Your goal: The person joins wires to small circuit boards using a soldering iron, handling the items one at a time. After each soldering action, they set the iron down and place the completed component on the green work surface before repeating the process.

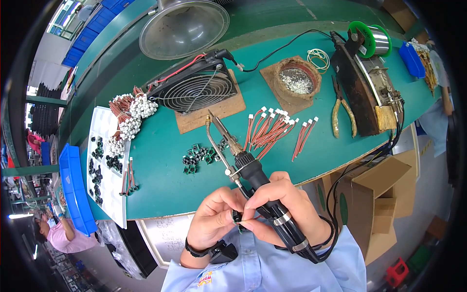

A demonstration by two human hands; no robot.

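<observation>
My right hand (296, 207) is closed round a black soldering iron (252, 171) with a thin solder-feed tube clamped along it. The iron's tip points up and away, over the green bench. My left hand (210, 225) pinches a small circuit board with a black part (237, 216) close to my shirt. The right thumb and fingertip meet at that board, where a thin reddish wire seems to run; its end is hidden by the fingers. Beyond the iron lie red-brown wires with white connectors (272, 131). Several small green-and-black boards (194, 158) are heaped left of the iron.
A white tray (109, 199) holds more boards and bundled wires, beside a blue bin (77, 190). Farther back stand a fan (197, 90), a solder-scrap pot (297, 82), pliers (336, 114), a dark metal fixture (360, 87) and a solder spool (372, 40). Cardboard boxes (369, 204) sit right.
</observation>
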